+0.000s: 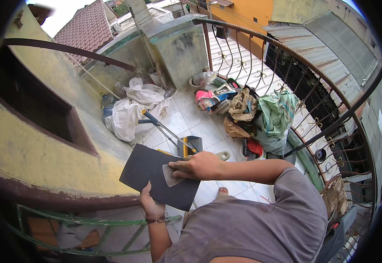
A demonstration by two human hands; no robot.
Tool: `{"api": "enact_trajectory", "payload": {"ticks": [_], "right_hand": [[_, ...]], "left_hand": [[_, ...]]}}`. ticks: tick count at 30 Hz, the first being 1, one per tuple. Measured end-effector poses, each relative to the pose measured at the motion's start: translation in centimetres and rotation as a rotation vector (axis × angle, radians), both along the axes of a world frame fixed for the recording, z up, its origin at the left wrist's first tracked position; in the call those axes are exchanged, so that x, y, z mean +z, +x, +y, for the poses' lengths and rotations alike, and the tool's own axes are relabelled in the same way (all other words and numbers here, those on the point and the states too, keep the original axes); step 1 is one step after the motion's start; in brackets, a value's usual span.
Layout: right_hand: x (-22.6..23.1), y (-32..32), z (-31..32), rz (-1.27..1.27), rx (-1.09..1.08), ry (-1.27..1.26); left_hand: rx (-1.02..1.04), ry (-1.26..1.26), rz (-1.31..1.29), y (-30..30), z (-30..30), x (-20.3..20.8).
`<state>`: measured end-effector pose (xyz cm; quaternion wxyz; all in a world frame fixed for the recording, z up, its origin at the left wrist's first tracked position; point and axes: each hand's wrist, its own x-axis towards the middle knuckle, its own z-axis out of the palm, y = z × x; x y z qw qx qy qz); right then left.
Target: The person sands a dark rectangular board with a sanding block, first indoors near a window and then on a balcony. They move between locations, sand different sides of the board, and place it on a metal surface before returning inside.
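Tiles [178, 125], pale and glossy with thin joints, floor the balcony around you, closed in by a curved metal railing [287, 41] with rooftops beyond it and, on your left, a worn yellow wall [46, 160] with a dark opening. White sacks [125, 120] slump near that wall; ahead to the right, brown paper [242, 105] and a green sack [276, 111] lie heaped beside the railing. A long-handled dustpan [194, 142] rests on the floor just past your work.

Your dark board [151, 164] is in front of your body, tilted, above the floor. Your left hand [152, 202] is partly closed on its near edge, thumb on the upper face. Your right hand [202, 165] lies over the board with fingers extended onto a small grey sheet [172, 179]; you can't tell whether it grips the sheet or only presses it.

Your left fingers are hidden under the board, as is the right thumb. The board covers part of the dustpan, your shirt [248, 228] hides much of the nearer floor, and only the toes [223, 191] of one foot show. What the heaped bags contain is hard to make out, and the fisheye rim cuts off the corners.
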<state>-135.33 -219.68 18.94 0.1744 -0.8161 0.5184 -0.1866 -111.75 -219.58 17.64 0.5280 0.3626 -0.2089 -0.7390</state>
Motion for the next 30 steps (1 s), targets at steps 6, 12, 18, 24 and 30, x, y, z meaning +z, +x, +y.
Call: {"api": "enact_trajectory", "payload": {"ticks": [6, 12, 18, 24, 30], "right_hand": [[1.2, 3.7, 1.2, -0.042, -0.08, -0.036], [3.3, 10.0, 1.3, 0.002, -0.108, 0.04], [4.7, 18.5, 3.4, 0.022, -0.15, 0.094], [3.4, 26.6, 7.0, 0.078, -0.075, 0.068], [3.4, 31.3, 9.7, 0.094, 0.016, 0.023]], "left_hand": [[-0.03, -0.06, 0.073, 4.3, 0.5, -0.4], [-0.017, -0.088, 0.095, 11.9, 2.2, -0.3], [0.045, -0.067, 0.122, 21.2, 5.1, -0.7], [0.051, -0.073, 0.122, 28.5, 8.0, -1.5], [0.034, -0.088, 0.167, 32.7, 9.2, -0.4]]}}
